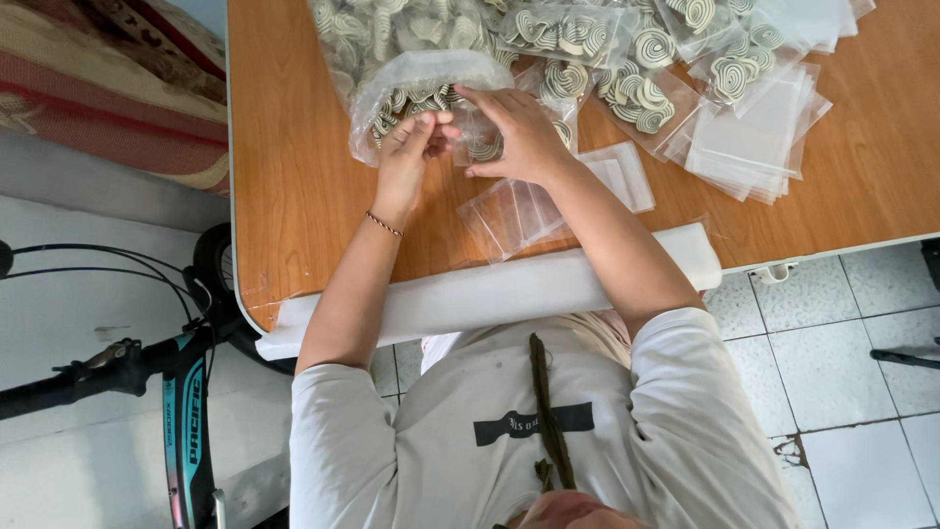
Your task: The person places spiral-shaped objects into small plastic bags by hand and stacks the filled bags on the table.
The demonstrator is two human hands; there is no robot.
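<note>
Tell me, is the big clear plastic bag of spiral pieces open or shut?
Open. The big clear plastic bag has its rim rolled back toward the person, and the left hand reaches into its mouth.

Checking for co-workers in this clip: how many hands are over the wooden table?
2. The left hand touches the large clear plastic bag of spiral biscuits; the right hand is beside it. None seem hidden.

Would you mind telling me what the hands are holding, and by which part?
Both the left hand and right hand pinch a small clear bag of spiral cookies at its top edge.
</note>
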